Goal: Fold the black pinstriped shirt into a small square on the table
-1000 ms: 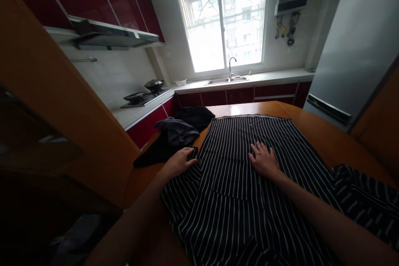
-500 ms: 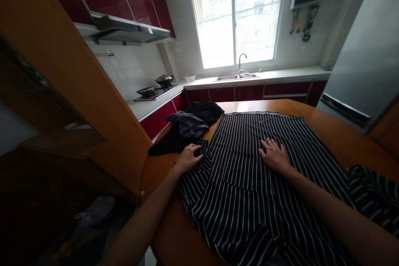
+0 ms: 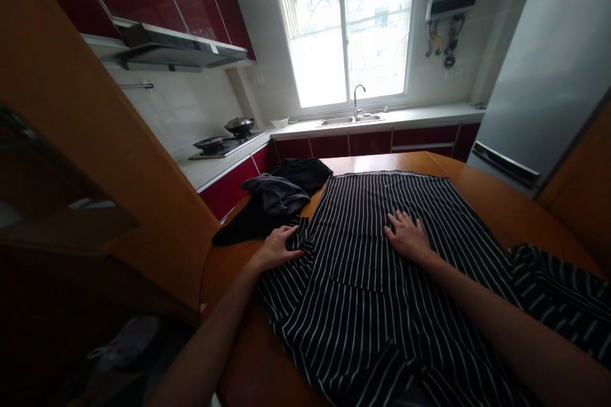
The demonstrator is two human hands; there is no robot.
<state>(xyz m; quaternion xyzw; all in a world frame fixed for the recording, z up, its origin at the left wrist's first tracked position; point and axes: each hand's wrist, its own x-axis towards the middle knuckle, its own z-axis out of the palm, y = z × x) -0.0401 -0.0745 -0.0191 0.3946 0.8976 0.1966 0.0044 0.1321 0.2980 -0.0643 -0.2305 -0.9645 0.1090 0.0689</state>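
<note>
Fingers (image 3: pixel 292 235) on my left hand (image 3: pixel 277 247) are curled over a bunched fold at the left edge of the cloth (image 3: pixel 363 292). Can't tell whether they actually pinch it or just rest on it. Over at the right hand (image 3: pixel 407 238): flat on the cloth, palm down, fingers (image 3: pixel 395 219) spread wide, holding nothing. Both forearms come in from the bottom of view, and the right one lies across the fabric.

Cloth is black with thin white stripes, laid out mostly flat on the bench (image 3: pixel 496 203). Its far edge is straight and close to the bench's far edge; the near part is rumpled toward me. More striped fabric (image 3: pixel 558 296) sits bunched at the right, and I can't tell if it joins the main piece.

Dark clothes (image 3: pixel 274 200) are piled on the bench's left corner, just beside the left hand and touching the cloth's edge. Behind: sink (image 3: pixel 351 119) under the window (image 3: pixel 344 32), stove (image 3: pixel 220 144) with two pans at left, fridge (image 3: pixel 539 76) at right.
</note>
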